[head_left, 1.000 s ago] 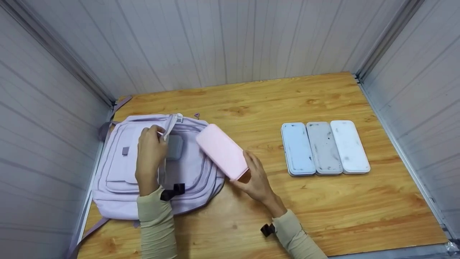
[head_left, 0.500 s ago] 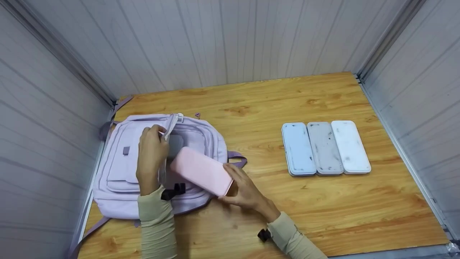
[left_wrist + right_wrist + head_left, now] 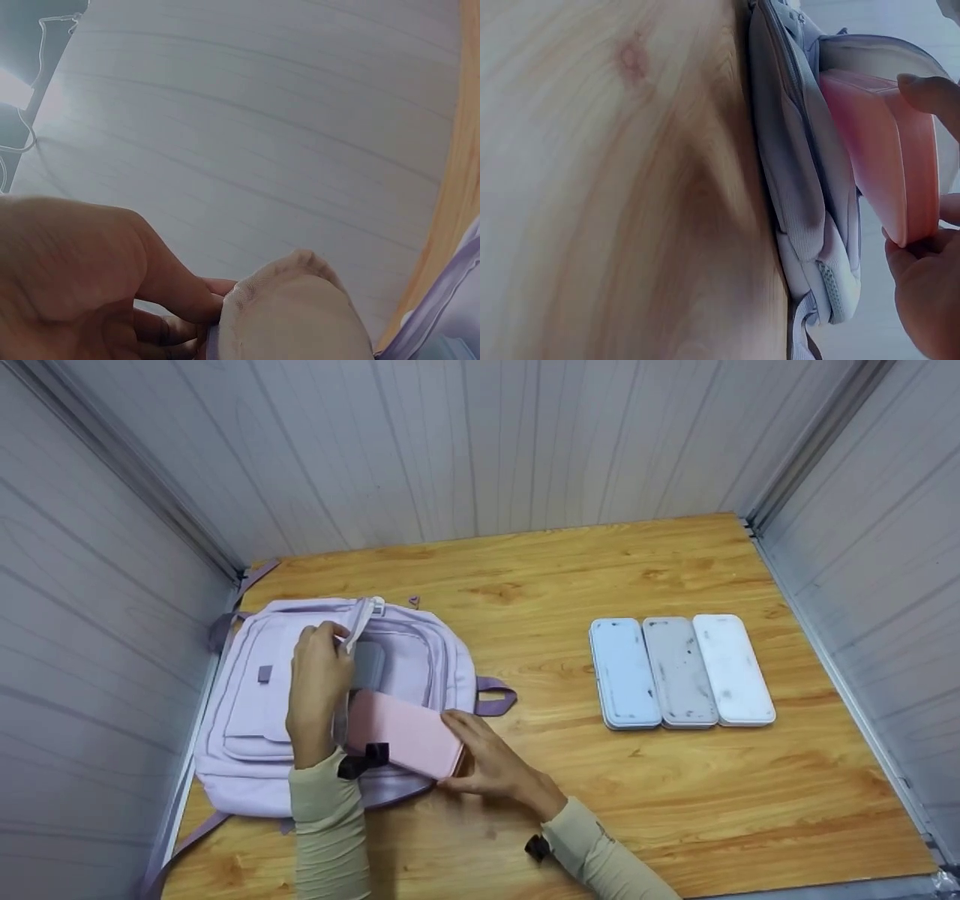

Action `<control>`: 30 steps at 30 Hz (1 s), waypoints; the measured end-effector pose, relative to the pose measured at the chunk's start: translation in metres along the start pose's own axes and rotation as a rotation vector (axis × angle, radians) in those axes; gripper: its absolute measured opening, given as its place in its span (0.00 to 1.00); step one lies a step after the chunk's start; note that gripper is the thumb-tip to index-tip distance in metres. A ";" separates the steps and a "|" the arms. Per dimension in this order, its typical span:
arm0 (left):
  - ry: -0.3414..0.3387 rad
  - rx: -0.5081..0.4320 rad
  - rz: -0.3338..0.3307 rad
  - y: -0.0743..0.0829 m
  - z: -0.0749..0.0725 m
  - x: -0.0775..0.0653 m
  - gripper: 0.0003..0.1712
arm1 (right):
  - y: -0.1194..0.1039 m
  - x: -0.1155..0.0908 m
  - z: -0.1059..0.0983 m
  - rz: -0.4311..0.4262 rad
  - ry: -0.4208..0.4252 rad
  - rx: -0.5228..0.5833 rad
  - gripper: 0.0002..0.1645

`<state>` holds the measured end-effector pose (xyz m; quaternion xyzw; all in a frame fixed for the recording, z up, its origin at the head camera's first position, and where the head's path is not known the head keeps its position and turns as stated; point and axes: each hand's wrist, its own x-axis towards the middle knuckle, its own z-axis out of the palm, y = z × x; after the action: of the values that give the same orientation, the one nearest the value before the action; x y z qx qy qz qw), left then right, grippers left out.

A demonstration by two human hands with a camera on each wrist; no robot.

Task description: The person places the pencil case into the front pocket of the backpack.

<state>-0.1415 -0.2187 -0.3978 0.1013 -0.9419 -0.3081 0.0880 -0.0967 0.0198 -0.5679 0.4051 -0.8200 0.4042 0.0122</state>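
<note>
- Right hand [image 3: 495, 761]: it is clamped on the near end of the pink box [image 3: 405, 731], at 4 o'clock of this box, with thumb on one side and fingers on the other.
- Pink box: it lies tilted, with its far end inside the open bag [image 3: 259, 690], pointing to 10 o'clock.
- Left hand [image 3: 319, 682]: it is at 10 o'clock from the right hand; thumb and fingers pinch the edge of the bag's flap [image 3: 300, 322] and hold it raised.
- Dark grey box [image 3: 369, 664]: it sits inside the bag, at 11 o'clock from the pink box.
- Blue box [image 3: 626, 673], light grey box [image 3: 680, 671] and white box [image 3: 733, 669]: they lie side by side on the wooden table [image 3: 540, 585], at 3 o'clock from the bag.
- Pale wall [image 3: 495, 442]: it stands at 12 o'clock, behind the table.
</note>
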 end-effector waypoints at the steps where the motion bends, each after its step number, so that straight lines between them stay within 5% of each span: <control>1: 0.000 0.000 0.000 0.000 0.000 0.000 0.14 | 0.000 0.002 0.001 0.002 -0.010 -0.001 0.59; 8: 0.002 -0.002 0.009 -0.001 0.002 0.000 0.13 | 0.001 0.016 0.004 -0.005 -0.055 -0.027 0.57; 21: -0.011 -0.002 0.004 0.000 0.002 0.000 0.15 | -0.001 0.020 0.025 0.055 0.085 -0.117 0.52; 30: -0.018 -0.003 0.006 0.001 0.002 -0.001 0.15 | -0.009 0.037 0.038 0.066 0.085 -0.116 0.50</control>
<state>-0.1414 -0.2165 -0.3991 0.0955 -0.9425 -0.3099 0.0807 -0.1043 -0.0327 -0.5746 0.3592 -0.8535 0.3731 0.0572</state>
